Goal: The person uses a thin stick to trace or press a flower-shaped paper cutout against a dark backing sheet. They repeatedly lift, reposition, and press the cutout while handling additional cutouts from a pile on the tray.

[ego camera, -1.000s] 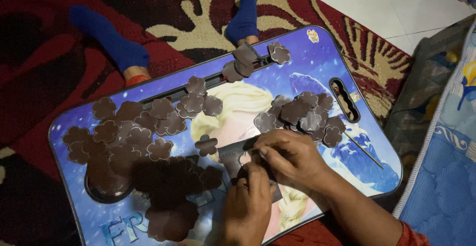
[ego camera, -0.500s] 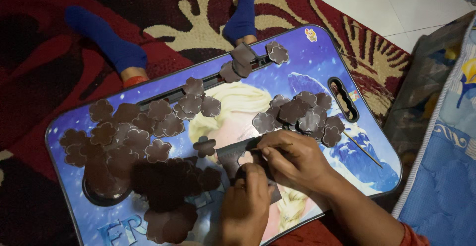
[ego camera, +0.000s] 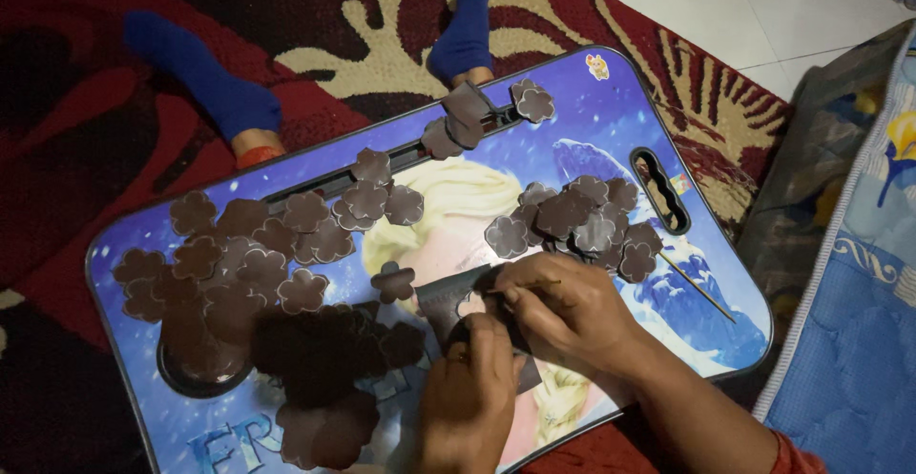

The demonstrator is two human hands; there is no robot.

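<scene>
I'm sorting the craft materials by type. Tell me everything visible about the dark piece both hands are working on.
The dark piece is a thin, flat, brown-grey sheet, like foam or felt, with an irregular cut outline. It lies on the blue picture-printed lap tray, near its front edge. The left hand presses it from below; the right hand covers its right part, pinching something thin against it.

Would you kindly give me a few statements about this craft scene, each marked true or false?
1. Both hands, left hand and right hand, meet at a dark brown sheet. True.
2. The flower cutouts are bright yellow. False: they are dark brown.
3. The work lies on a blue lap tray. True.
4. A thin wooden stick lies on the tray, right of the hands. True.
5. The tray rests on a bare wooden floor. False: it sits on a red patterned rug.
</scene>
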